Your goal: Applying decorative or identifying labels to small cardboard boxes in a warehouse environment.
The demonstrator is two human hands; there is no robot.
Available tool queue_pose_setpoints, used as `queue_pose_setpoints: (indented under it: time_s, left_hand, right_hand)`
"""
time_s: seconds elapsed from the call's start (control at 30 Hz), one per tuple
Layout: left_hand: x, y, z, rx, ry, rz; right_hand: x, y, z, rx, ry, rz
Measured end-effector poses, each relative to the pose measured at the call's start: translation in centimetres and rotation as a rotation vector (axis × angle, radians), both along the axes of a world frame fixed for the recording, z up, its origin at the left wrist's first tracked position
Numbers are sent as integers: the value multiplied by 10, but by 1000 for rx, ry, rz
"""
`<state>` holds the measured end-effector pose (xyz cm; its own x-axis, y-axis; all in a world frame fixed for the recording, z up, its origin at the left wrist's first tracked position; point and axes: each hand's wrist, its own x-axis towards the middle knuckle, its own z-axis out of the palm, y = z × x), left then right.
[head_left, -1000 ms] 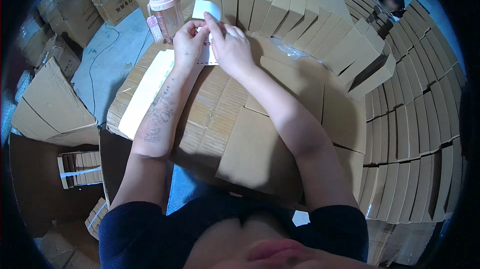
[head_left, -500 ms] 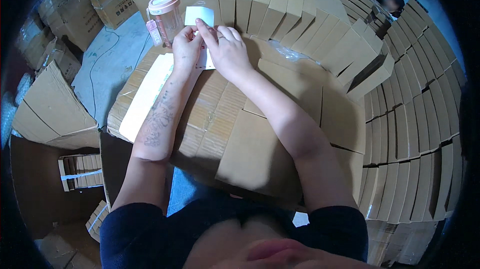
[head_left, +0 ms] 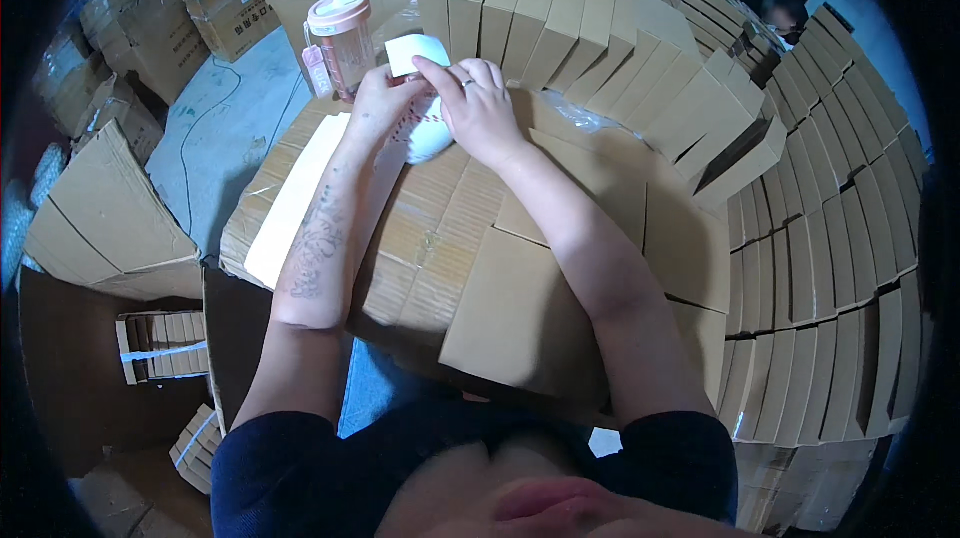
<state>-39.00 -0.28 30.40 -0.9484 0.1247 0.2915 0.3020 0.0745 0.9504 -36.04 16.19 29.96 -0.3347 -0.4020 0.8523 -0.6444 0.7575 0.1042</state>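
Drawn slightly farther apart than half a second ago, with more of a white, dark-marked paper strip (head_left: 430,141) showing between bare left hand (head_left: 381,105) and bare right hand (head_left: 484,113). Below, brown taped corrugated cardboard box (head_left: 430,213); under the left forearm, long white paper sheet (head_left: 298,186). Just beyond, clear pink-lidded tumbler (head_left: 345,50); behind, upright flat brown cardboard boxes (head_left: 518,0). Leftward, pale bluish floor (head_left: 232,116). Pinched closed on the strip at the left fingertips; curled at the right, forefinger against small white paper square (head_left: 408,53), thumb hidden, impossible to tell whether clamped.

more of the printed strip (head_left: 430,136) (white) now shows.
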Motion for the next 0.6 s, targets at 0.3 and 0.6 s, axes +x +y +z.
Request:
queue_pose_setpoints:
  time_s: [0.3, 0.6]
  left_hand:
    - [-8, -27, 3, -109, -116, -212]
    - [-22, -24, -10, -102, 0, 64]
  right_hand:
    - [4, -8, -3, 90, 15, 51]
    - [29, -2, 18, 106, 55, 72]
